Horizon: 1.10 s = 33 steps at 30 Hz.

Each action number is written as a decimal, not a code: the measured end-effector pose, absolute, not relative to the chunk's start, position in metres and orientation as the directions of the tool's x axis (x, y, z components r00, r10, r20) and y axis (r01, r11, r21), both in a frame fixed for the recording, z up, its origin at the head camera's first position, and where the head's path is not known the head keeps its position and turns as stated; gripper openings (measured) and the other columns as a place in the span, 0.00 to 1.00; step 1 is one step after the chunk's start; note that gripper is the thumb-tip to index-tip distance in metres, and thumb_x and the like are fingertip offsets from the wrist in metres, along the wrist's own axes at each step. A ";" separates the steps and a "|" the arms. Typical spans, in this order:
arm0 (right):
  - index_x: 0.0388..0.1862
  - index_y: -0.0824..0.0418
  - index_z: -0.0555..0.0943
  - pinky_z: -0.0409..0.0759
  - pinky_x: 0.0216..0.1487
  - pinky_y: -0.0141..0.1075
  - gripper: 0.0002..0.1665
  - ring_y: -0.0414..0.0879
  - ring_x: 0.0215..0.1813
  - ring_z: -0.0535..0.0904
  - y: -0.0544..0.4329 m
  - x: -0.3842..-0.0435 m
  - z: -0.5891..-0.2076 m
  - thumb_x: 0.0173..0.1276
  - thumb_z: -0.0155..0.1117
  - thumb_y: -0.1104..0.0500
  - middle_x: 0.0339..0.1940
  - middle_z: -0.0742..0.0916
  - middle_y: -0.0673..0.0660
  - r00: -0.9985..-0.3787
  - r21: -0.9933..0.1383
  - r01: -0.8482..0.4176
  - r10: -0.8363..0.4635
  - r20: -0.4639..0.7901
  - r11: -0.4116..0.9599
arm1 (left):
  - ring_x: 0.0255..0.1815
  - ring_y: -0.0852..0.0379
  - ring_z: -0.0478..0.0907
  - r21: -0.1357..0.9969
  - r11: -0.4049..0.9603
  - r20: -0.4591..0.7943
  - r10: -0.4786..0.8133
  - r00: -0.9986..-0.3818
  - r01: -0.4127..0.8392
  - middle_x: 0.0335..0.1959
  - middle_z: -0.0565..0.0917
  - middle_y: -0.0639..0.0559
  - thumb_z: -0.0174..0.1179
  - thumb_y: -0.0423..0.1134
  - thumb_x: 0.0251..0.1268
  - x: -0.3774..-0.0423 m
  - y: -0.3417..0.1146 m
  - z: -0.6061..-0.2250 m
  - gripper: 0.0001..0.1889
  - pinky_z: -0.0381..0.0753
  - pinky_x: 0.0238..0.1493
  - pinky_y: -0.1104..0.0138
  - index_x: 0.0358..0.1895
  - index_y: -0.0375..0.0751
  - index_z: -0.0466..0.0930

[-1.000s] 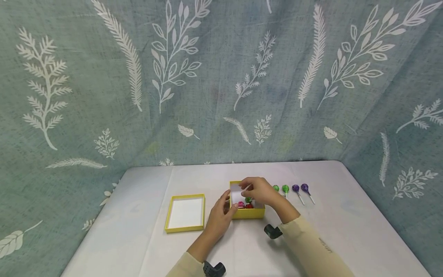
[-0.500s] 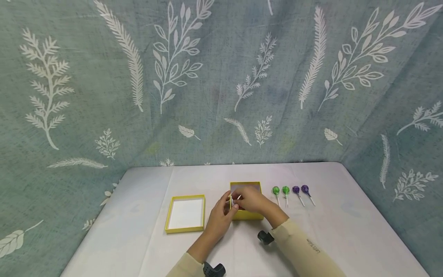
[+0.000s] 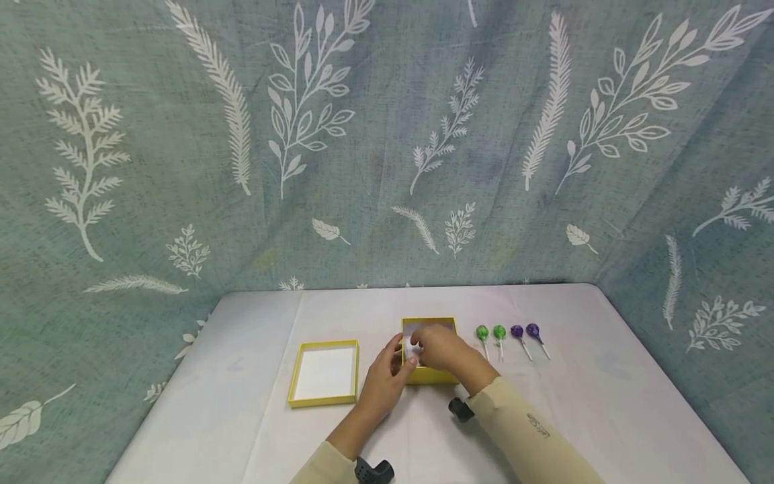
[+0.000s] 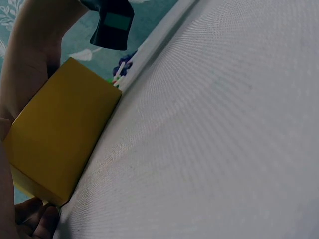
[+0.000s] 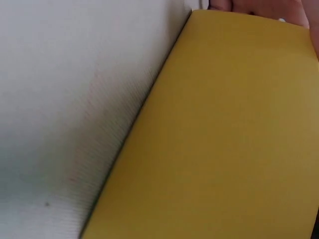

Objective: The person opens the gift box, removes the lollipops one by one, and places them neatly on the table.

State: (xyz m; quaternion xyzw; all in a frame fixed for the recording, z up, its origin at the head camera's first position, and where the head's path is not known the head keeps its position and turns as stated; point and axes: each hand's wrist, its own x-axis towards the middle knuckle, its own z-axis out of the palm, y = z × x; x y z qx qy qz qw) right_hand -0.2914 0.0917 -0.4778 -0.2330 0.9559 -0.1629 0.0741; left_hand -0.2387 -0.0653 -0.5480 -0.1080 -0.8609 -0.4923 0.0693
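Observation:
In the head view, a yellow open box [image 3: 433, 376] with a pale inside stands on the table. My left hand [image 3: 382, 382] grips its left side, thumb by the near left corner and fingers along the wall. In the left wrist view, curled fingertips [image 4: 46, 219] show at the lower corner of the box. My right hand [image 3: 444, 348] reaches down into the box with bent fingers close to its left wall. That hand covers most of the inside, and I cannot tell whether its fingers hold anything.
Left of the box lies its yellow-rimmed lid [image 3: 325, 402], white inside facing up. To the right, green lollipops [image 3: 499, 333] and purple lollipops [image 3: 533, 330] lie in a row on the white-covered table [image 3: 605, 403]. A leaf-patterned curtain [image 3: 375, 134] hangs behind.
My right hand has moved left and down into the box, covering the pink, red and green candies seen there earlier. The left hand keeps its place on the box.

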 end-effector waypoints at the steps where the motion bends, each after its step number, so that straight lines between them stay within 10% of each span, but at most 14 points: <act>1: 0.49 0.59 0.85 0.80 0.46 0.41 0.18 0.46 0.44 0.82 0.091 -0.292 -0.478 0.58 0.74 0.62 0.41 0.87 0.51 -0.884 -0.329 -0.416 -0.462 -0.072 0.848 | 0.55 0.52 0.76 0.835 0.488 0.224 0.118 -0.967 0.253 0.65 0.72 0.49 0.53 0.58 0.71 -0.238 -0.065 -0.548 0.33 0.77 0.51 0.56 0.75 0.54 0.58; 33: 0.53 0.60 0.84 0.78 0.39 0.36 0.15 0.40 0.38 0.76 0.113 -0.294 -0.461 0.70 0.63 0.57 0.40 0.82 0.49 -0.893 -0.503 -0.421 -0.441 0.085 0.755 | 0.55 0.50 0.76 0.835 0.495 0.214 0.115 -0.970 0.243 0.64 0.73 0.46 0.50 0.62 0.69 -0.238 -0.065 -0.549 0.35 0.76 0.53 0.55 0.75 0.55 0.57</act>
